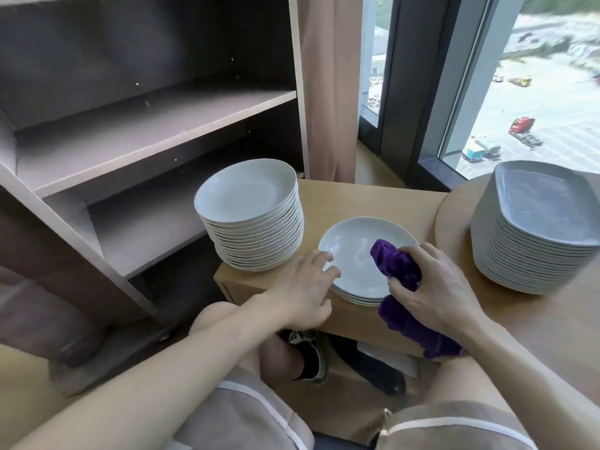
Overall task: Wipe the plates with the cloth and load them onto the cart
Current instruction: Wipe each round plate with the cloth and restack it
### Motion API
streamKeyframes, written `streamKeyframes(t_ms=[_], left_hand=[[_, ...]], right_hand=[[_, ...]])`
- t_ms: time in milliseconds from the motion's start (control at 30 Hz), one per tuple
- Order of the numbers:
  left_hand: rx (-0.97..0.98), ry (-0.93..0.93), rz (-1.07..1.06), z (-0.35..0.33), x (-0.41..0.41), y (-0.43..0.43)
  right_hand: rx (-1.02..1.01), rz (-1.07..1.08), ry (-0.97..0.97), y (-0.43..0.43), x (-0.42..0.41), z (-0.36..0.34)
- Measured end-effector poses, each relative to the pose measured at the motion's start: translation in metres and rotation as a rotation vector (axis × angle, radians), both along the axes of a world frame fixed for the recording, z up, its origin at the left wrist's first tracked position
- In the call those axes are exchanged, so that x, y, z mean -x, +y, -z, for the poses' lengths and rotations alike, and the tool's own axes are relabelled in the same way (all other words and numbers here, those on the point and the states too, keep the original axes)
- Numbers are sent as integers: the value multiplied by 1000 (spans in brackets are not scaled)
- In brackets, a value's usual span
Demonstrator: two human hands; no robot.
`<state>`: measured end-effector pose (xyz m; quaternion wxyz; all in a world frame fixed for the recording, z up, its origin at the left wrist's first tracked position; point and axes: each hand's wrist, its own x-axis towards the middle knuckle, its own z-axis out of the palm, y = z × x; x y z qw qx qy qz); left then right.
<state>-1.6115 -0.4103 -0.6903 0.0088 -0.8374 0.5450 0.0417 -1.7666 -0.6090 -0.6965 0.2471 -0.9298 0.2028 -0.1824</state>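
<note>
The job looked to be in its wiping stage, with loading not yet begun as far as could be seen. The right hand (435, 287) was curled tight round the cloth (394, 263), pressing its bunched end onto the top plate (350, 251) of a short stack at the table's (357, 196) front edge. The left hand (305, 287) lay with fingers spread and relaxed, tips touching that plate's left rim, steadying it and gripping nothing. A tall stack (253, 222) stood at the table's left edge, and a stack of square dishes (532, 241) sat on a round table (454, 209) to the right. The shelves (130, 134) on the left, probably the cart, carried no plate in view.

Which stack was already wiped could not be told. The shelves' base and any wheels were cut off, and the cloth's tail hung behind the right wrist, partly hidden.
</note>
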Motion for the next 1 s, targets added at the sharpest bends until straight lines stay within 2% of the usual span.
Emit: streamKeyframes(t_ms=[67, 267, 433, 567, 733, 867, 1000], left_hand=[[-111, -21, 47, 9, -5, -4], [-15, 165, 96, 18, -27, -2], [-21, 167, 104, 9, -22, -7], [15, 169, 72, 4, -11, -7], [2, 208, 55, -7, -4, -8], [-53, 272, 34, -14, -9, -5], [-105, 278, 30, -16, -16, -4]], right_hand=[[8, 7, 22, -1, 0, 1], [18, 70, 89, -3, 1, 14], [288, 51, 199, 8, -1, 31], [324, 65, 243, 10, -2, 32], [415, 0, 487, 6, -28, 17], [348, -132, 584, 11, -62, 12], [164, -174, 493, 12, -88, 21]])
